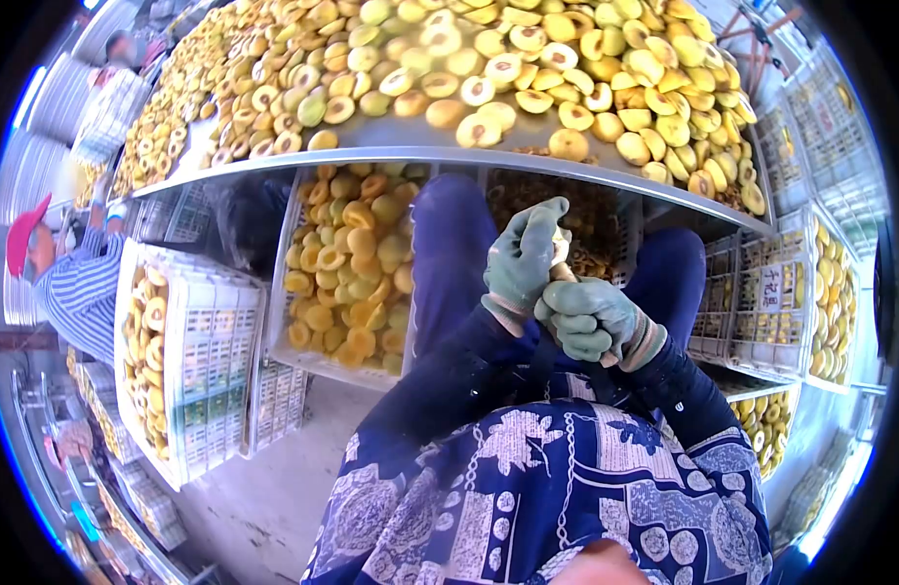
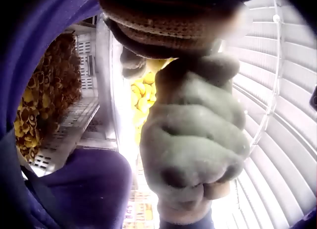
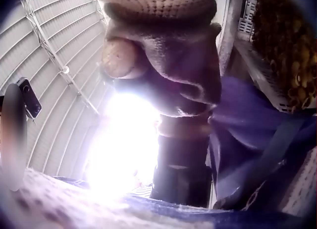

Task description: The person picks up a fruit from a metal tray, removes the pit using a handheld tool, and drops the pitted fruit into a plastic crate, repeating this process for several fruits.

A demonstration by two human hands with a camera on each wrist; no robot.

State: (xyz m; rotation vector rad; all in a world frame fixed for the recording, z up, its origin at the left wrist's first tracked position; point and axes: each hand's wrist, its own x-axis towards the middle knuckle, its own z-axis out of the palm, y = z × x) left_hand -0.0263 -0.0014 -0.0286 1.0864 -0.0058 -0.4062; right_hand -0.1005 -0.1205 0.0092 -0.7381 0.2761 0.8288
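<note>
Both hands wear grey-green gloves and meet above the lap. In the head view my left hand holds a pale yellow fruit piece, mostly hidden by the fingers. Just below and right of it, my right hand grips a tool with a light wooden handle; its working end is largely hidden at the fruit. The left wrist view shows the curled right hand with the handle's end sticking out. In the right wrist view, the round handle end protrudes from the right glove.
Halved yellow fruit covers a metal table in front. Below stand a crate of fruit halves and a crate of brown pieces. Stacked white crates flank the left, more crates the right. A person sits at far left.
</note>
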